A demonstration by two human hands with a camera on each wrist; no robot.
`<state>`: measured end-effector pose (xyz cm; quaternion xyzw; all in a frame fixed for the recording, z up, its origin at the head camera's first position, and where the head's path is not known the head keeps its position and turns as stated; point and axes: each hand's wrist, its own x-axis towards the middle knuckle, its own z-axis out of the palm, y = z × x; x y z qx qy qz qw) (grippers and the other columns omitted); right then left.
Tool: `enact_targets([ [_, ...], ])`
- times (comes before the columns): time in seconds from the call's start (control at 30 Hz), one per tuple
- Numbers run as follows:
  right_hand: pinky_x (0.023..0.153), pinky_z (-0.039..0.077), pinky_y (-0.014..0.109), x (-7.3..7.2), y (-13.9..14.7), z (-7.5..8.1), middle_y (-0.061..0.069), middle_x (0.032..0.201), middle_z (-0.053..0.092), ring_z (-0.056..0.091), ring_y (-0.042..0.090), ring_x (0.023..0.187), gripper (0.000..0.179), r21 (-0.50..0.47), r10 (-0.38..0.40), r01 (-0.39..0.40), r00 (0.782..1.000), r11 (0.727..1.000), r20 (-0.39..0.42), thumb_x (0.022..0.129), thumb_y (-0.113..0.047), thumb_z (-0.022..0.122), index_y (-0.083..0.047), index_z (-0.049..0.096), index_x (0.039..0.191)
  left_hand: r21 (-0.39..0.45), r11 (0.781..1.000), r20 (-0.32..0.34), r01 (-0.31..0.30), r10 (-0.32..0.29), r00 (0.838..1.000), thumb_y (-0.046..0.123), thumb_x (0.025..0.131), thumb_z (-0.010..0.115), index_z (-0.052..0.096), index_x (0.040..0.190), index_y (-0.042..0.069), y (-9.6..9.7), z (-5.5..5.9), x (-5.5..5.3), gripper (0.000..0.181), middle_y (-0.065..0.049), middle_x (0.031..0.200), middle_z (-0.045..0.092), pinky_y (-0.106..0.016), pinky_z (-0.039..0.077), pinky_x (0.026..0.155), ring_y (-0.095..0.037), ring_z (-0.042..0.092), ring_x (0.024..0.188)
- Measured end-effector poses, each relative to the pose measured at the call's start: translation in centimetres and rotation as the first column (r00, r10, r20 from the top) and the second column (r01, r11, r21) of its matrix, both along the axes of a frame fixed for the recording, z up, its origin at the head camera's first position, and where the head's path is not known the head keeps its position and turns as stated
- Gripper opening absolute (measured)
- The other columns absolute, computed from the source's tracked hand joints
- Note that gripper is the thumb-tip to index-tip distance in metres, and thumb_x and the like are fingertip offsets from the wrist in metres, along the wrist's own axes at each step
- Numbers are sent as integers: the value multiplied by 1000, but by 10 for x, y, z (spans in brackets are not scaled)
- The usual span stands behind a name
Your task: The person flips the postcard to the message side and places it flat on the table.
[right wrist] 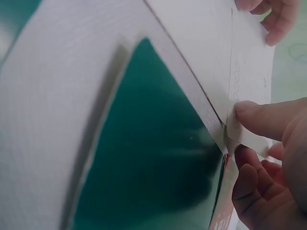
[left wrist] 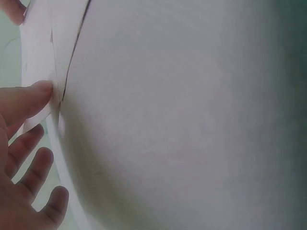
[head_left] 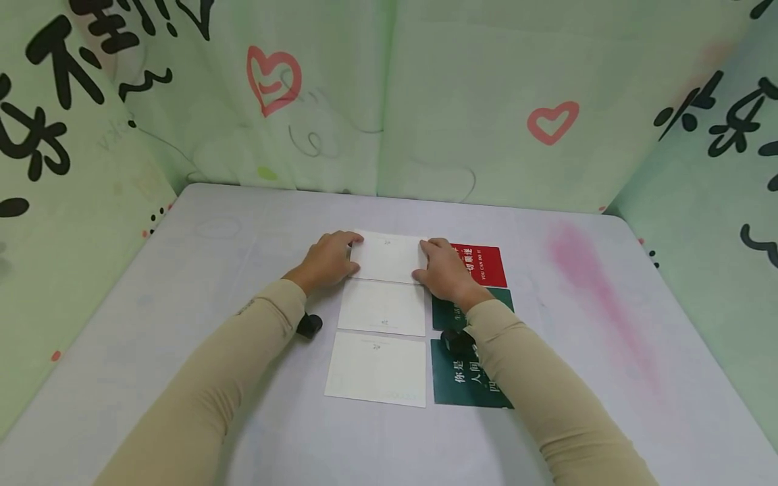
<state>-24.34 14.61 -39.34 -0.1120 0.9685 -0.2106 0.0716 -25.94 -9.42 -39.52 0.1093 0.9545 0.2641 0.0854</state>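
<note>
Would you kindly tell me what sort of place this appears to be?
Probably a small makeshift work booth: pale green patterned sheets close in the left, right and far sides of a white table, with white cards in a column near its middle.

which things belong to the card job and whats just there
Card job:
far white card, held by left hand and right hand
middle white card
near white card
red card
far green card
near green card

Just there:
pink stain
red hearts
</note>
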Motion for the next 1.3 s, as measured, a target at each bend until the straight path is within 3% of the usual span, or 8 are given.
enact_targets([
  [0.3,102,43,51,-4,-3,2,21,155,34,35,38,140,79,68,17,-18,1000,998,26,89,-22,76,0,36,153,-37,999,25,-14,15,1000,17,94,71,51,145,12,2,1,1,56,-10,145,51,-52,33,106,-32,45,131],
  [1.3,107,36,54,-5,-7,4,20,153,38,36,38,139,74,96,2,-6,999,995,39,91,-23,74,-2,39,152,-70,997,95,-30,37,995,20,95,70,50,147,16,0,-1,-6,56,-12,152,43,-58,31,106,-36,36,138],
])
